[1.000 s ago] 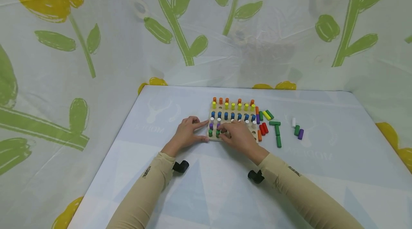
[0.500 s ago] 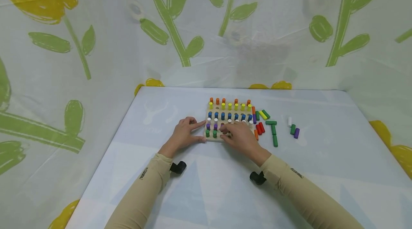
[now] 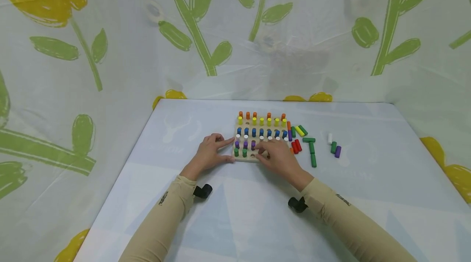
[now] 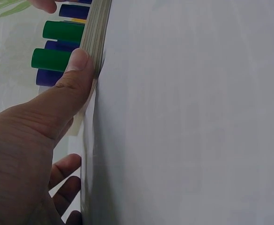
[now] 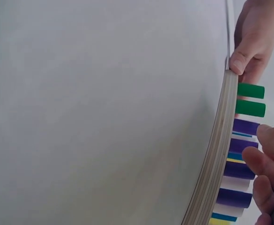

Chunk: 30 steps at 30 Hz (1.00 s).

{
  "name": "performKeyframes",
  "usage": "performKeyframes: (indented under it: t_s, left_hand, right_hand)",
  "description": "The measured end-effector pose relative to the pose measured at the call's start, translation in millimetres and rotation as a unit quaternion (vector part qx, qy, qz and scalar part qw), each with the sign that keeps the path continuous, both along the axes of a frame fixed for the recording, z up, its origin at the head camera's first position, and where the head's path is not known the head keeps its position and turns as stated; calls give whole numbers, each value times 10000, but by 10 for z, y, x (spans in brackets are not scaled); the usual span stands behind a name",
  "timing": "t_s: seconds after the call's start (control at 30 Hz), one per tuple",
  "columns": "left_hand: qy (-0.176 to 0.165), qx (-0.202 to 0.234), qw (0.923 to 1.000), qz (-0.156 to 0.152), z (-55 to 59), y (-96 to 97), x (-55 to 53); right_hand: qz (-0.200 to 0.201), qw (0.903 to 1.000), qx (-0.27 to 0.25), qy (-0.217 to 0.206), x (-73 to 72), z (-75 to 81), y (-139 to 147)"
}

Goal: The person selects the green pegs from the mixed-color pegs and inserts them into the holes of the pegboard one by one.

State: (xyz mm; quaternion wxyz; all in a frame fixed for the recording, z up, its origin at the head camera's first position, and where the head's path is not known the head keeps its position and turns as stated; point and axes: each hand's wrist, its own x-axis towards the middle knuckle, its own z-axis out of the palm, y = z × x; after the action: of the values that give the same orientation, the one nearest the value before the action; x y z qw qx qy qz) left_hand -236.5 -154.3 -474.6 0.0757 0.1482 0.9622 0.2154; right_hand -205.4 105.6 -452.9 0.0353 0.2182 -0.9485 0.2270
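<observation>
A wooden pegboard (image 3: 243,158) holds rows of upright coloured pegs. Two green pegs (image 3: 244,153) stand at the left of its front row, with purple pegs (image 3: 245,145) behind them. My left hand (image 3: 209,152) touches the board's left side with index finger and thumb spread; the thumb presses its front corner in the left wrist view. Over the front rows is my right hand (image 3: 280,157), its thumb and index finger apart with nothing seen between them. In the right wrist view its fingertips are close to the tips of purple pegs (image 5: 246,126); contact cannot be told.
Loose pegs lie right of the board: red ones (image 3: 295,147), a yellow one (image 3: 299,131) and several green ones (image 3: 312,148). Farther right are a white peg (image 3: 329,138) and a purple peg (image 3: 337,151). A flower-printed curtain (image 3: 294,70) stands behind the table (image 3: 206,221).
My right hand has shifted rightward along the board from the second green peg, uncovering the third purple peg and a front-row hole. The left hand stays at the board's left side.
</observation>
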Motion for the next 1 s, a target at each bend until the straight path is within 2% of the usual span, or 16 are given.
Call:
performKeyframes:
  t_s: [0.27, 1.0]
  left_hand:
    - [50, 68, 10000, -4, 2, -6, -6]
    - [41, 97, 9999, -53, -13, -16, -1]
  right_hand:
    - [-5, 9999, 32, 148, -2, -14, 53]
    - [-175, 9998, 51, 40, 28, -17, 215]
